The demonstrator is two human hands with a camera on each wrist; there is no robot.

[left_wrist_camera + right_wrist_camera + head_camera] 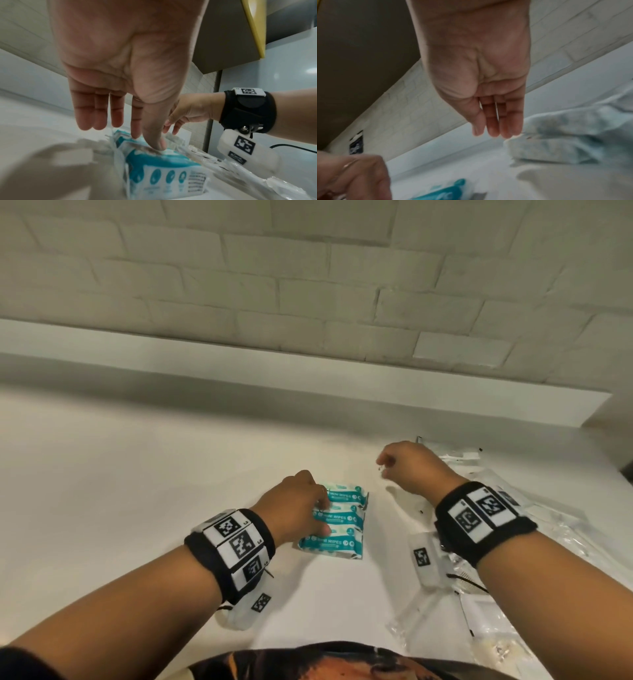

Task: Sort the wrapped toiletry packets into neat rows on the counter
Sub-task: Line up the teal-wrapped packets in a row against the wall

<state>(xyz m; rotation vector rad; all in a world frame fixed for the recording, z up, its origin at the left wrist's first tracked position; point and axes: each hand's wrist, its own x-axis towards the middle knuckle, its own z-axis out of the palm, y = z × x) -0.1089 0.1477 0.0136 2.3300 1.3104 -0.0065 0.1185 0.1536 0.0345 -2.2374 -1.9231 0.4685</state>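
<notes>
Three teal-and-white mini wipes packets [337, 518] lie in a column on the white counter [137, 474], one behind the other. My left hand [301, 508] rests on their left ends with straight fingers; in the left wrist view its thumb [157, 140] and forefinger press on the packets [163, 169]. My right hand [407, 467] hovers above the counter to the right of the packets, fingers relaxed and holding nothing [496, 129]. A heap of clear-wrapped packets [513, 508] lies under and beyond my right wrist.
A low white ledge [308, 378] and a brick wall [308, 268] bound the counter at the back. Clear wrappers [428, 611] spread toward the counter's near right edge. A dark cabinet with a yellow edge [254, 27] hangs overhead.
</notes>
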